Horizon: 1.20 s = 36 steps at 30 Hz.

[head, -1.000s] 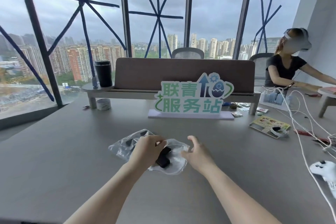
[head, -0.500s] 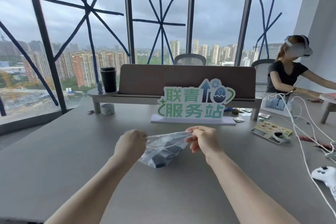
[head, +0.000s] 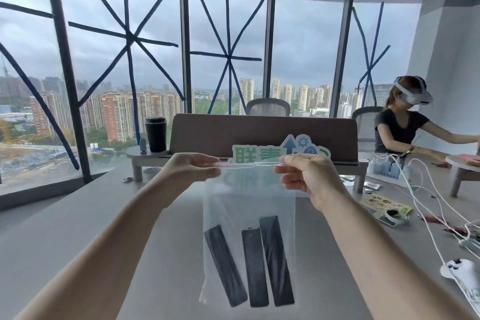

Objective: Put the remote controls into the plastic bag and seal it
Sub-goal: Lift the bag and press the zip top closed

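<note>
A clear plastic zip bag (head: pixel 249 197) hangs upright in the air in front of me, above the grey table (head: pixel 78 228). Three black remote controls (head: pixel 255 264) stand on end at its bottom, side by side. My left hand (head: pixel 191 167) pinches the left end of the bag's top strip. My right hand (head: pixel 307 175) pinches the right end. The strip is stretched taut between them, with a red line along it. I cannot tell whether the strip is pressed closed.
A green and white sign (head: pixel 280 154) stands behind the bag before a brown divider (head: pixel 262 132). A black cup (head: pixel 155 134) sits on a shelf at left. White cables (head: pixel 420 202), a white controller (head: pixel 465 274) and a seated person (head: pixel 405 122) with a headset are on the right.
The bag lay on the table a second ago with my hands on it. Both hands have lifted it by its top edge, and the remotes have slid to the bottom as it hangs.
</note>
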Available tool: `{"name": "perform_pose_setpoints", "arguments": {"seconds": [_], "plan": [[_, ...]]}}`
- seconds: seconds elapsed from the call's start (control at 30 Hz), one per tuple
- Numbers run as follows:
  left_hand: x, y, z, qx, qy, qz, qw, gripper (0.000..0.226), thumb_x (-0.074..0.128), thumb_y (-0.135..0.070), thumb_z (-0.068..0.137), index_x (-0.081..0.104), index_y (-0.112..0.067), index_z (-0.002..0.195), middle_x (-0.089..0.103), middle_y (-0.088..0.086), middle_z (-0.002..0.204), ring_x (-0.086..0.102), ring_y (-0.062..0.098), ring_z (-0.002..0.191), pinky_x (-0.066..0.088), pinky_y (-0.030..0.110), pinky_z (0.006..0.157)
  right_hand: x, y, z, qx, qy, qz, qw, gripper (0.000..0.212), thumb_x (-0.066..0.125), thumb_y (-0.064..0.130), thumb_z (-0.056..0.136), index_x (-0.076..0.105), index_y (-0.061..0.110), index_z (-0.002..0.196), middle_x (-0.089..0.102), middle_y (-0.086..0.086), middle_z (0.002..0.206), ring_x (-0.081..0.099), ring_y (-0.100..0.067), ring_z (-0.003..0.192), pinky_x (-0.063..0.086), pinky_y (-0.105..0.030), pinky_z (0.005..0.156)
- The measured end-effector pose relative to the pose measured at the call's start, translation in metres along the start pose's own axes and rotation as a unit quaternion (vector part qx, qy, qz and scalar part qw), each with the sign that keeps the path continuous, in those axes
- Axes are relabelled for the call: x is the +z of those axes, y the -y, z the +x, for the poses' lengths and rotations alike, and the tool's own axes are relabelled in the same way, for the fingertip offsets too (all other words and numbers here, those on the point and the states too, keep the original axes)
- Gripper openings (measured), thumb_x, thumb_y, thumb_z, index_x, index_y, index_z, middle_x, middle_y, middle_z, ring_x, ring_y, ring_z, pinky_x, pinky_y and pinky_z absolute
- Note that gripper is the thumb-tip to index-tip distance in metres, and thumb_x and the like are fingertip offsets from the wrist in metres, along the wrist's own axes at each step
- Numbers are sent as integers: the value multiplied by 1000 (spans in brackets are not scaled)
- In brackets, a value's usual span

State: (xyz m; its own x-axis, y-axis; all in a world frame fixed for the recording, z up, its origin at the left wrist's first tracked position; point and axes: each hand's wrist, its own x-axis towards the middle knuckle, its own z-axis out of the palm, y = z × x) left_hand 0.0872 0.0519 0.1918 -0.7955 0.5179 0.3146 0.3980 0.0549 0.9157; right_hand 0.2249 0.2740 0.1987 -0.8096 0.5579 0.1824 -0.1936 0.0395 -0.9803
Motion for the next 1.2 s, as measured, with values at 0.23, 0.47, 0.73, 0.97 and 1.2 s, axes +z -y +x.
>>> {"name": "perform_pose_setpoints", "arguments": {"seconds": [0.23, 0.47, 0.73, 0.97, 1.2], "plan": [[22, 25, -14, -25, -78, 30, 996, 9, 71, -8, 79, 73, -3, 86, 72, 7, 77, 54, 9, 55, 44, 15, 45, -16, 2, -10, -19, -61, -123, 990, 15, 65, 11, 87, 76, 1, 87, 72, -4, 53, 47, -11, 28, 40, -18, 33], [42, 7, -15, -47, -79, -70, 993, 3, 71, -17, 81, 72, -16, 78, 73, -6, 64, 58, 3, 52, 46, 15, 48, -34, 12, -10, -102, -171, -336, 921, 23, 66, 18, 76, 74, -2, 75, 56, -1, 50, 49, -19, 48, 40, -27, 53], [76, -28, -8, 34, -43, 30, 998, 7, 72, -5, 76, 72, -11, 72, 66, -11, 49, 48, 2, 42, 41, 16, 39, 16, 21, -24, -282, 14, -520, 806, 27, 71, 43, 82, 77, 25, 101, 73, 7, 102, 60, -15, 102, 49, -36, 85], [77, -36, -4, 85, -45, 91, 991, 9, 72, -3, 74, 73, -9, 68, 60, -11, 44, 44, -1, 38, 36, 9, 40, 19, 36, -18, -209, 43, -514, 831, 12, 73, 33, 82, 78, 22, 83, 74, 9, 80, 66, -12, 83, 57, -37, 78], [71, -45, 2, 114, -25, 128, 985, 15, 73, -12, 76, 73, -19, 63, 68, -7, 57, 50, 2, 47, 47, 20, 53, 19, 59, -18, -183, 81, -518, 832, 13, 72, 31, 85, 78, 20, 87, 65, 12, 76, 48, 10, 65, 34, -4, 45]]}}
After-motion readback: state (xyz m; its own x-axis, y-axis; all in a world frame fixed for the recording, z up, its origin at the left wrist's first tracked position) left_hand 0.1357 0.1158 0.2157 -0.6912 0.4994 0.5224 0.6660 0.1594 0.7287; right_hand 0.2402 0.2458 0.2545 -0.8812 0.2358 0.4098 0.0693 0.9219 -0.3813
